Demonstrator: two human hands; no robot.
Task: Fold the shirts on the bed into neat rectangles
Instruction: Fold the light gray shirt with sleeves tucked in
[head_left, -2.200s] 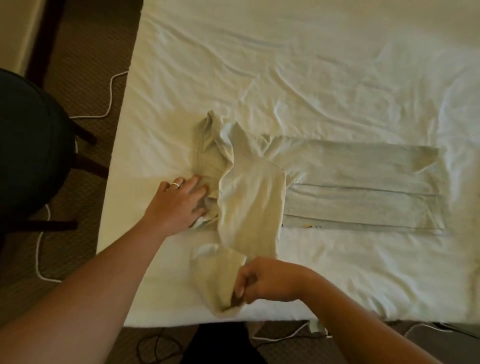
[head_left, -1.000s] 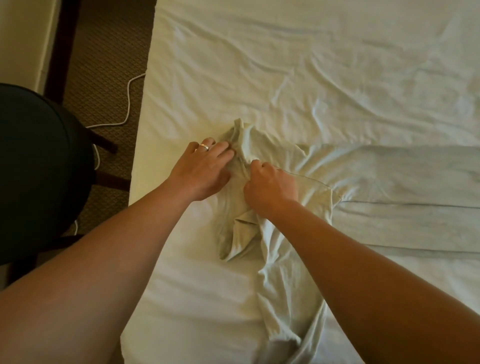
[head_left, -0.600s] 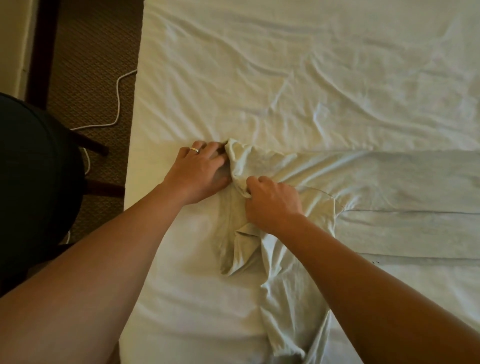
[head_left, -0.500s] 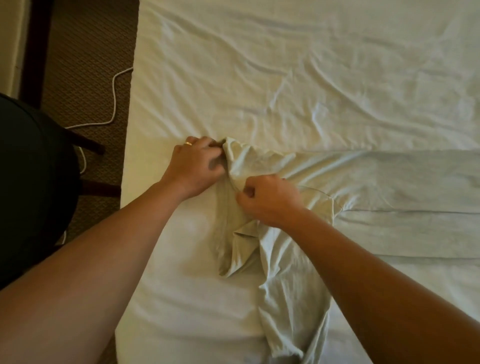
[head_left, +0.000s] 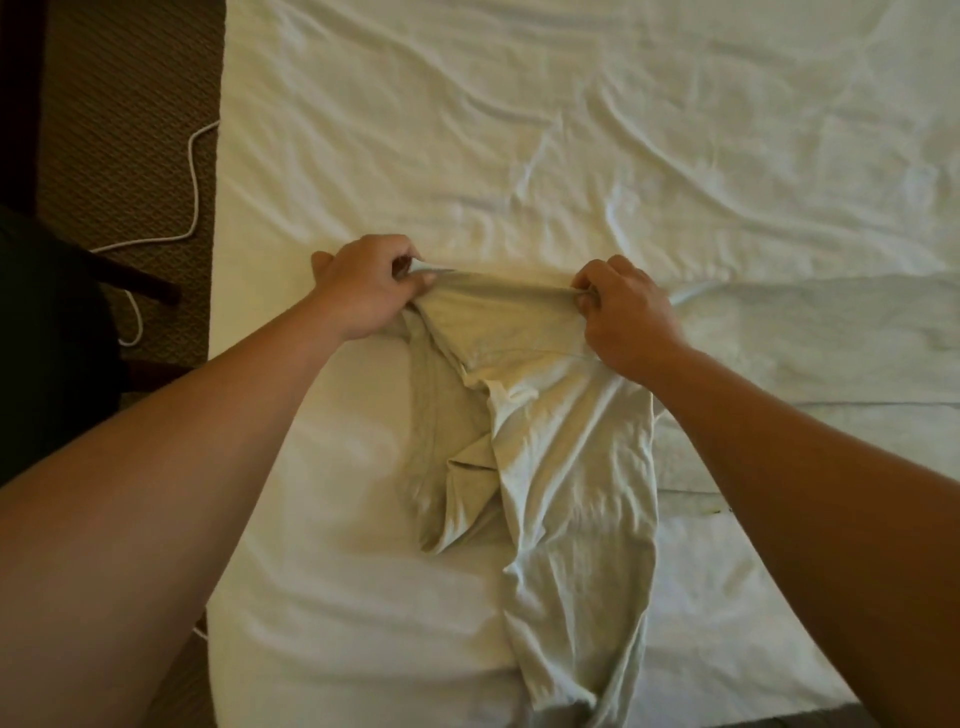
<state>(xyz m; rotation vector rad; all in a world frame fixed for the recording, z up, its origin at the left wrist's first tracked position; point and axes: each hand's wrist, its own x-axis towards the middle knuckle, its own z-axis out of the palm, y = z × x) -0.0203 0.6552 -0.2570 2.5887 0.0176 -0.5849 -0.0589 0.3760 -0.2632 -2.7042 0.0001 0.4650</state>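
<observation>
Shirt: soft pale knit, creased and partly bunched, lying near the left edge of the bed. We note its long body running off to the right in flat layered folds, and one limp sleeve trailing toward the near edge of the mattress.

Left hand: fingers curled, pinching one end of a raised shirt edge.

Right hand: fingers curled, pinching the other end; the fabric stretches taut between both hands in a shallow band.

Sheet: white, smooth weave, heavily wrinkled.

Floor: brown textured carpet, with a thin white cable looping across it.

Chair: dark, rounded, at the left.
</observation>
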